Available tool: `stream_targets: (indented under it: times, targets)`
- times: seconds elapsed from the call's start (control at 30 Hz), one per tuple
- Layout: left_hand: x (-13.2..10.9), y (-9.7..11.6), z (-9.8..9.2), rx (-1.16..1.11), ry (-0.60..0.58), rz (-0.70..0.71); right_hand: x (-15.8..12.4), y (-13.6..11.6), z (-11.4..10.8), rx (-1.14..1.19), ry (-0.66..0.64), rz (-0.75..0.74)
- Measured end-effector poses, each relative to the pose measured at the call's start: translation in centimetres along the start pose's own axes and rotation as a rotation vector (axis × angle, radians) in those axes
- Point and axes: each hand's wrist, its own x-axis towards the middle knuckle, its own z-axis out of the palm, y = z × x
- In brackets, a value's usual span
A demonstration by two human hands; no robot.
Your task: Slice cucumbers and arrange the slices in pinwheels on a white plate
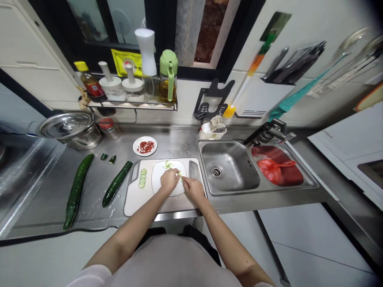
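Note:
Over a white plate [155,181], my left hand [169,180] and my right hand [193,189] come close together with fingers pinched. Between their fingertips is a small pale green cucumber slice [180,174], partly hidden by the fingers. Several cucumber slices [168,164] lie at the plate's far edge, some looking folded. The plate rests on a light cutting board [136,203] with a grey rim. Left of the plate, overlapping cucumber slices [143,179] form a row on the board.
Left of the board lie a cut cucumber [117,184], a whole cucumber [78,191] and two cucumber ends [112,159]. A small plate of red pieces [135,148] sits behind the board. A steel sink [230,163] is on the right, a lidded pot [80,137] at left.

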Motion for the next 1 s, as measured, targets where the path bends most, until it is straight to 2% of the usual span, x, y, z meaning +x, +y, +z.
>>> stream_targets:
  times: [0.23,0.37,0.8,0.9,1.0]
  targets:
    - [-0.1,0.0,-0.2,0.006,-0.015,-0.006,0.8,-1.1,-0.4,-0.107,-0.113,0.02]
    - [-0.1,0.1,-0.4,0.0,-0.024,-0.011,0.8,-1.1,-0.3,-0.094,-0.119,0.021]
    - [-0.2,0.0,-0.2,-0.005,-0.018,-0.009,0.7,-0.9,0.4,-0.005,-0.065,0.038]
    - [-0.2,0.0,-0.2,-0.026,-0.013,-0.012,0.6,-0.6,0.7,0.086,-0.009,0.037]
    - [-0.3,0.2,-0.5,-0.091,-0.011,-0.032,0.3,0.1,0.9,0.223,0.103,0.09]
